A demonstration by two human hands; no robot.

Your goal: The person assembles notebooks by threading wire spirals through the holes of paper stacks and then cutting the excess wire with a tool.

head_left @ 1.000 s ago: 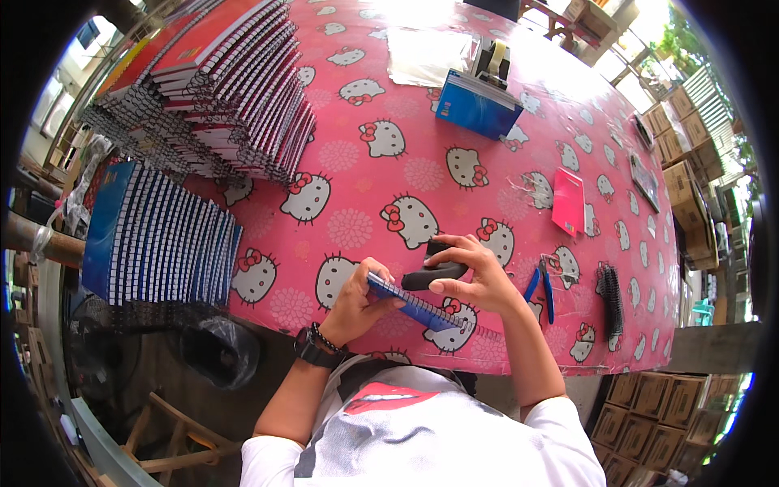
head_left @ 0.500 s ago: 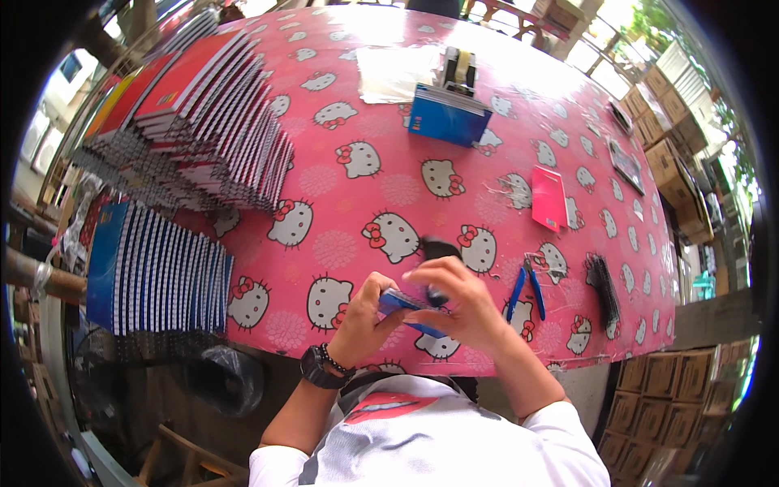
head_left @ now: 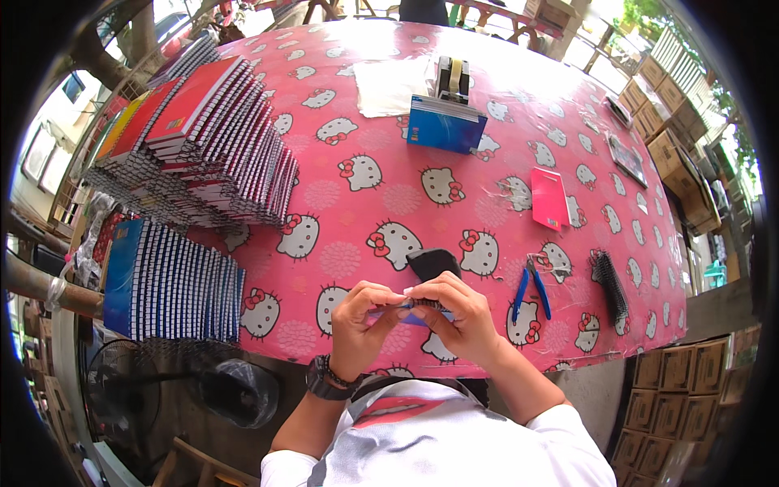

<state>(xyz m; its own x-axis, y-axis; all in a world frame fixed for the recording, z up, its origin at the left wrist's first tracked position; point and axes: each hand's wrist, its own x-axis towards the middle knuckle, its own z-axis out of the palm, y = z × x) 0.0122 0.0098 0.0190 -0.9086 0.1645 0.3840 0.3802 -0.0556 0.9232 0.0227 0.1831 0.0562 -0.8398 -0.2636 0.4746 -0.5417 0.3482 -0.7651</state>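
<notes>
Just over the near edge of the table, my left hand (head_left: 361, 321) and my right hand (head_left: 461, 315) meet with fingertips nearly touching. Both are closed on a blue notebook (head_left: 415, 319), mostly hidden by my fingers. A strip of dark spiral binding (head_left: 428, 303) shows by my right fingers. Right beyond my hands lies a black object (head_left: 432, 262) whose kind I cannot make out. Blue-handled pliers (head_left: 529, 292) rest open to the right of my right hand. Farther right is a bundle of black binding coils (head_left: 608, 288).
Tall stacks of red notebooks (head_left: 195, 101) and a row of blue spiral notebooks (head_left: 166, 280) fill the left side. Blue notebooks (head_left: 446, 126) stand by a tape dispenser (head_left: 453, 79) and white sheets (head_left: 391, 88). A pink booklet (head_left: 549, 199) lies at right. Cardboard boxes (head_left: 673, 390) are stacked below.
My right hand has come down and closer to my left, pinching at the notebook's binding. The notebook is more hidden now. The black object shows more clearly, and the view has shifted slightly.
</notes>
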